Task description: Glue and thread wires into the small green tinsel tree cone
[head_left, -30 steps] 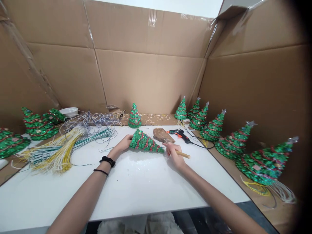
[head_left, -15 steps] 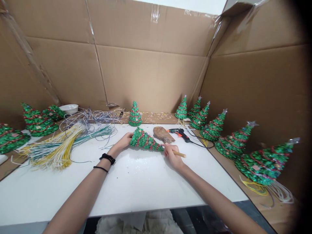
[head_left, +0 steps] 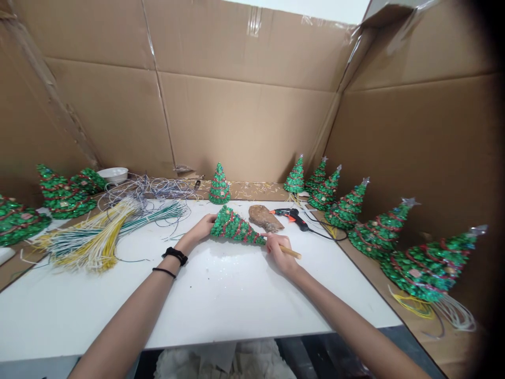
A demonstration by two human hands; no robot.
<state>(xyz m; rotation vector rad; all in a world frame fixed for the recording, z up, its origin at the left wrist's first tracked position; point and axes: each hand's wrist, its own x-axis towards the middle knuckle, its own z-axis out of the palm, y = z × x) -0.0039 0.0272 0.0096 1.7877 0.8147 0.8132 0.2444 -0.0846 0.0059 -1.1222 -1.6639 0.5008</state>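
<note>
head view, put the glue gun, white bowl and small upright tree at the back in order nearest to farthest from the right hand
From the right hand:
1. Hot glue gun: just ahead, on the table.
2. Small upright green tree: back edge, centre.
3. White bowl: far back left, beyond the wires.

A shiny red-striped green tree (head_left: pixel 235 227) is lying sideways
It is pointing right, nearly touching a thin wood stick (head_left: pixel 291 252), with its wide end facing left.

Room to pass right now across the near half of the tabletop (head_left: pixel 221 310), all the way to the near edge! Heading left, the wires (head_left: pixel 94 242) block the left edge; straight ahead, the held tree (head_left: pixel 232 226), the brown slab (head_left: pixel 265 218) and the glue gun (head_left: pixel 292 218) with its cord (head_left: pixel 329 235) bar the far edge; trees (head_left: pixel 347 213) wall the right edge!
</note>
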